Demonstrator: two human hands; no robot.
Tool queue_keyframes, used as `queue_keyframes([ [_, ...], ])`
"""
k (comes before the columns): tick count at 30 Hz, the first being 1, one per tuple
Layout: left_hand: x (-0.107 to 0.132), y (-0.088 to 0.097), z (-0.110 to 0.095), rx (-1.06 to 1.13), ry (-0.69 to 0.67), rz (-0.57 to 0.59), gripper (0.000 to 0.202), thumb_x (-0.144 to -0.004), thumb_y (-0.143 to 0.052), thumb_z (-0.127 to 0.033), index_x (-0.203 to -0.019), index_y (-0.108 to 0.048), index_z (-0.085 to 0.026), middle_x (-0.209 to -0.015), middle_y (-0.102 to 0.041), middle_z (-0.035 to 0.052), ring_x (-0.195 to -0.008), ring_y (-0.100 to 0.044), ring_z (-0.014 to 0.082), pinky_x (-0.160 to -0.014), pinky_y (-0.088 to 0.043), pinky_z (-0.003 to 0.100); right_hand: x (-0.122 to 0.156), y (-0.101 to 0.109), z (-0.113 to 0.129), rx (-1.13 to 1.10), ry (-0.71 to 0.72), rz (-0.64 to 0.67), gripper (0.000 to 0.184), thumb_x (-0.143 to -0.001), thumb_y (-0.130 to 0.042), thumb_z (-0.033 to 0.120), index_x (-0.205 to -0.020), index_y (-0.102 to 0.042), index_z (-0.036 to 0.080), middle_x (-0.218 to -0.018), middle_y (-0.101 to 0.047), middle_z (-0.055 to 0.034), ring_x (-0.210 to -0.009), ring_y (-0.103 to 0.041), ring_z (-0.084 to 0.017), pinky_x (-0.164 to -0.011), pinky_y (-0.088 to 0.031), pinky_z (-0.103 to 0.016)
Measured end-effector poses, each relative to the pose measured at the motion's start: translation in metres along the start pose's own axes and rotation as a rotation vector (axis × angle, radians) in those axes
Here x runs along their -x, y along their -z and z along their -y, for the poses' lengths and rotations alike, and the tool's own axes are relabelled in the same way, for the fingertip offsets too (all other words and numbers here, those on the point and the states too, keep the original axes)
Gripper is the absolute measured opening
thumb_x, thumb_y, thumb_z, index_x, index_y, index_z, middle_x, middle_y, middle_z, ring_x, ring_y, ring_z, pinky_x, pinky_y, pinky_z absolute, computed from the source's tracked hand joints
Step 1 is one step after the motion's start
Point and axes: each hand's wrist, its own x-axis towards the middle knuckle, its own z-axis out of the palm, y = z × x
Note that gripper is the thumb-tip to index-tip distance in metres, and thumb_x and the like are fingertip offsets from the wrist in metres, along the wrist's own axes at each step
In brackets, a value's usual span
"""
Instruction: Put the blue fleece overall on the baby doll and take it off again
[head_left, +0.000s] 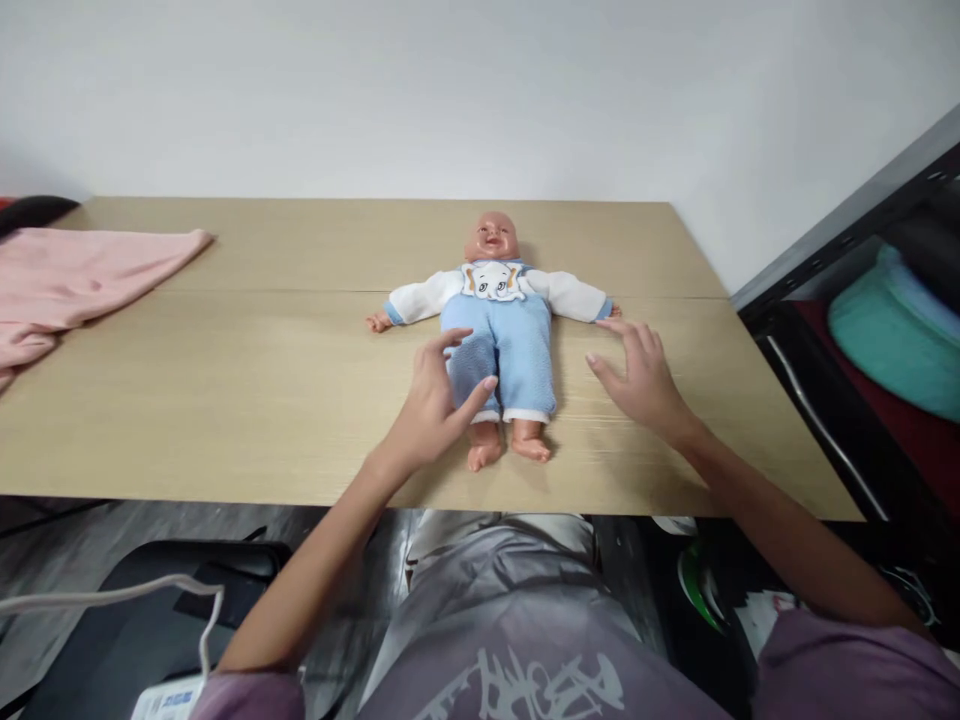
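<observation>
Grey-purple shirt (480, 610) nearest, then left hand (435, 400) and right hand (645, 380), both empty, then dressed doll (496, 325) on table (262, 420).

Left hand: thumb and fingers apart, in front of doll's leg; cannot tell if touching. Right hand: also apart, clutching nothing, just beside blue cuff (603, 309); contact unclear too. Next, bare feet (530, 442) toward near edge, then blue trousers (526, 350), then white-sleeved top (424, 298), head farthest. Done, by look: doll laid out face up, arms spread, both garments on. Not done: any grip or lift. Further work, if any: cannot tell. Off left: pink cloth (90, 275), well apart from doll, untouched by either hand. Behind: white wall (375, 100).
</observation>
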Motion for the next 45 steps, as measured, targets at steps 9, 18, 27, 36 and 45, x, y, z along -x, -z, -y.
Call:
queue_keyframes([
  [9,-0.203,-0.069,0.05,-0.161,-0.231,0.244,0.062,-0.107,-0.083,-0.048,-0.158,-0.066,-0.019,-0.167,-0.072,0.024,-0.16,-0.06,0.0479,-0.142,-0.043,0.068,-0.075,-0.038,-0.108,-0.088,-0.114,0.096,0.082,-0.086,-0.096,0.053,-0.157,-0.073,0.018,-0.157,-0.079,-0.0262,-0.149,-0.074,-0.048,-0.134,-0.058,-0.073],
  [18,-0.268,-0.114,0.073,-0.375,-0.283,0.647,0.081,-0.083,-0.102,-0.047,-0.156,-0.081,-0.024,-0.156,-0.08,0.0193,-0.149,-0.061,0.0512,-0.13,-0.046,0.067,-0.049,-0.047,-0.075,-0.549,-0.3,-0.006,0.086,-0.075,-0.113,0.082,-0.13,-0.075,0.028,-0.124,-0.089,-0.011,-0.106,-0.088,-0.033,-0.092,-0.076,-0.048],
  [27,-0.239,-0.104,0.076,-0.228,-0.36,0.398,0.047,-0.1,-0.084,-0.042,-0.143,-0.08,-0.022,-0.142,-0.081,0.0178,-0.138,-0.067,0.049,-0.126,-0.046,0.069,-0.043,-0.046,-0.071,-0.644,-0.316,-0.148,0.085,-0.093,-0.089,0.096,-0.149,-0.067,0.035,-0.151,-0.079,-0.0146,-0.135,-0.081,-0.037,-0.111,-0.074,-0.052],
  [36,-0.233,-0.086,0.102,0.193,-0.308,0.158,0.046,-0.106,-0.087,-0.058,-0.133,-0.075,-0.023,-0.137,-0.083,0.0137,-0.131,-0.072,0.0391,-0.127,-0.055,0.056,-0.046,-0.035,-0.054,-0.602,-0.412,-0.032,0.057,-0.117,-0.07,0.083,-0.128,-0.083,0.028,-0.129,-0.086,-0.0162,-0.117,-0.081,-0.034,-0.105,-0.07,-0.049],
  [45,-0.228,-0.075,0.136,0.58,-0.187,-0.057,0.086,-0.104,-0.081,-0.097,-0.15,-0.07,-0.026,-0.149,-0.082,0.0117,-0.147,-0.077,0.0361,-0.133,-0.062,0.056,-0.081,-0.083,0.001,-0.724,-0.232,0.389,0.063,-0.113,-0.08,0.082,-0.153,-0.075,0.033,-0.158,-0.081,-0.0148,-0.14,-0.082,-0.038,-0.126,-0.068,-0.061],
])
